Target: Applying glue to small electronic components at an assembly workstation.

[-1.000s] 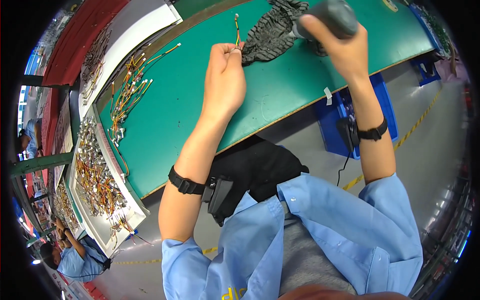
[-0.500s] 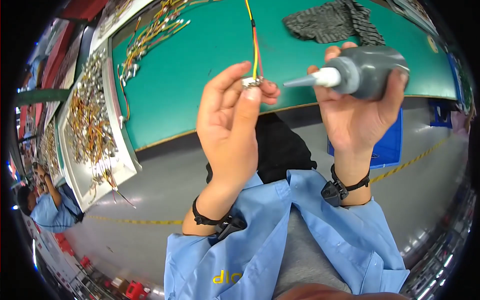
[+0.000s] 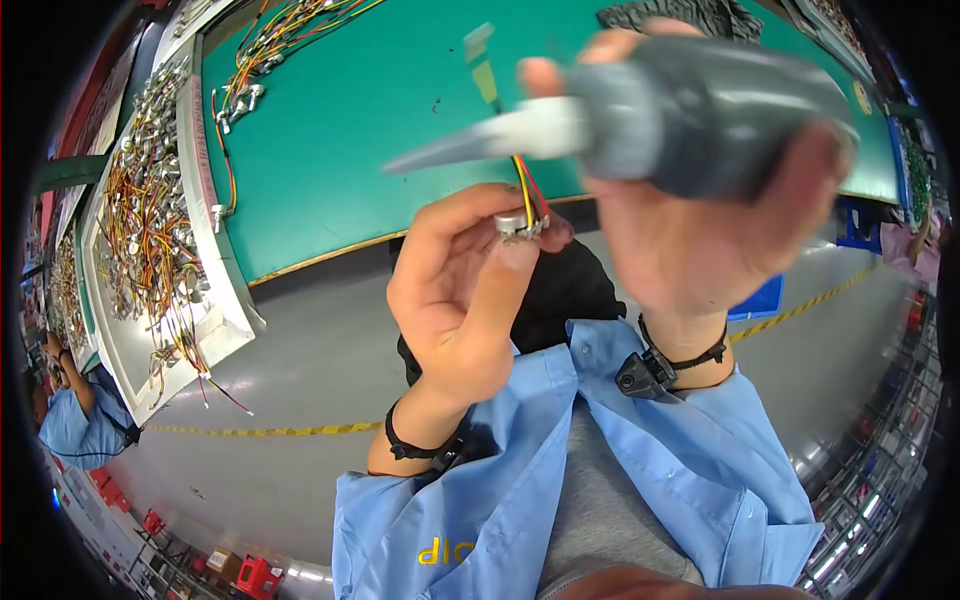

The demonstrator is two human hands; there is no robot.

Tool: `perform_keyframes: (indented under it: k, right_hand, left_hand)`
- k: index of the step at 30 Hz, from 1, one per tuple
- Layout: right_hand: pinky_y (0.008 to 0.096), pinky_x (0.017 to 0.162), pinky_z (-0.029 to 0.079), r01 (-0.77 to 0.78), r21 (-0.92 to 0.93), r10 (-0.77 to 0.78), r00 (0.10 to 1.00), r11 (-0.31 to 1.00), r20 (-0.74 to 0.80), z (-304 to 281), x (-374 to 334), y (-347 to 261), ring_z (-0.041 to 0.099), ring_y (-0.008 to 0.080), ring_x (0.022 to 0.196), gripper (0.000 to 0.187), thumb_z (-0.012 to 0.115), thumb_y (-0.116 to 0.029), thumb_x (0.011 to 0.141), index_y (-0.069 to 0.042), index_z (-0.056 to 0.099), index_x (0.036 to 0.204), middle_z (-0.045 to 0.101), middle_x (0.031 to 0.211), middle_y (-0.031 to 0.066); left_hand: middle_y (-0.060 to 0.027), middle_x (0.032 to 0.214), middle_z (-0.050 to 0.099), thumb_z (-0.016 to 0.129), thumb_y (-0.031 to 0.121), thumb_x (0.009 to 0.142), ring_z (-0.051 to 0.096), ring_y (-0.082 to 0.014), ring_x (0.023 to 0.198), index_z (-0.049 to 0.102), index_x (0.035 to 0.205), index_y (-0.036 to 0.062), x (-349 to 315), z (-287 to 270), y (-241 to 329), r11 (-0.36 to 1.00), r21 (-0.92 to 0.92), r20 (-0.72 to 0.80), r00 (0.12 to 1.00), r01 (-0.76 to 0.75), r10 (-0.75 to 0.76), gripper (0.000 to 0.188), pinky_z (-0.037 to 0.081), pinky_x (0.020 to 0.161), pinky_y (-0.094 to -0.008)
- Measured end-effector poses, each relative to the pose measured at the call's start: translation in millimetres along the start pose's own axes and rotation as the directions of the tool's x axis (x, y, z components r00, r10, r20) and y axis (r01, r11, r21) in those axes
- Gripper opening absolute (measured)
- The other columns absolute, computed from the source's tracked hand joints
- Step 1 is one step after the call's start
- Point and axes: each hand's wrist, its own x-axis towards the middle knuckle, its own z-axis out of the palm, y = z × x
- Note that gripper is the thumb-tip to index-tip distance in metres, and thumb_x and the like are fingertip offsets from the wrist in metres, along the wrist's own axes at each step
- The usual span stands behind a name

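Note:
My left hand (image 3: 445, 300) is closed, pinching a small round metal potentiometer (image 3: 513, 225) between thumb and fingers. Red, yellow and dark wires (image 3: 528, 187) rise from its terminals, pass behind the bottle nozzle and end in a blurred light connector (image 3: 479, 45) over the green table. Wrapped round a dark squeeze bottle (image 3: 730, 115), my right hand (image 3: 680, 250) holds it tilted on its side, close to the camera. Its white collar and grey pointed nozzle (image 3: 440, 152) aim left, above my left hand and apart from the potentiometer as seen here. Motion blurs the bottle.
The green table (image 3: 350, 130) has bundled wired parts (image 3: 290, 40) at its far left and a dark striped cloth (image 3: 740, 20) at the far right. A white tray (image 3: 235, 325) of wired parts stands left. A blue bin (image 3: 760, 298) is below right; another person (image 3: 80, 420) is far left.
The bottle has come up, leftward and nearer the camera in my right hand, so its nozzle now crosses in front of the wires. My left hand has lowered slightly with the potentiometer.

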Motion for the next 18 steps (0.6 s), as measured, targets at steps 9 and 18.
perform_keyframes:
  k: [9, 18]
  right_hand:
    - [0.0324, 0.088, 0.033, 0.123, -0.190, -0.087, 0.978, 0.974, 0.189, 11, -7, 2, 0.052, 0.0163, 0.088, 0.081, 0.079, -0.051, 0.063, -0.005, 0.045, 0.121, 0.047, 0.103, 0.0110]
    - [0.0330, 0.086, 0.034, 0.164, -0.146, -0.151, 0.984, 0.976, 0.098, 17, -11, 10, 0.051, 0.0150, 0.085, 0.076, 0.084, -0.045, 0.059, -0.006, 0.047, 0.113, 0.046, 0.095, 0.0088]
  left_hand:
    - [-0.0185, 0.096, 0.057, 0.046, -0.003, 0.087, 0.058, -0.0213, 0.081, 0.045, 0.112, -0.0051, 3, 1, 20, 0.974, -0.209, 0.041, 0.995, -0.081, 0.091, 0.025, 0.049, 0.076, -0.0365]
    - [-0.0165, 0.072, 0.052, 0.053, 0.016, 0.084, 0.049, -0.0222, 0.063, 0.044, 0.106, -0.0008, -2, 10, 25, 0.995, 0.035, -0.057, 0.994, -0.088, 0.090, 0.029, 0.042, 0.055, -0.0341]
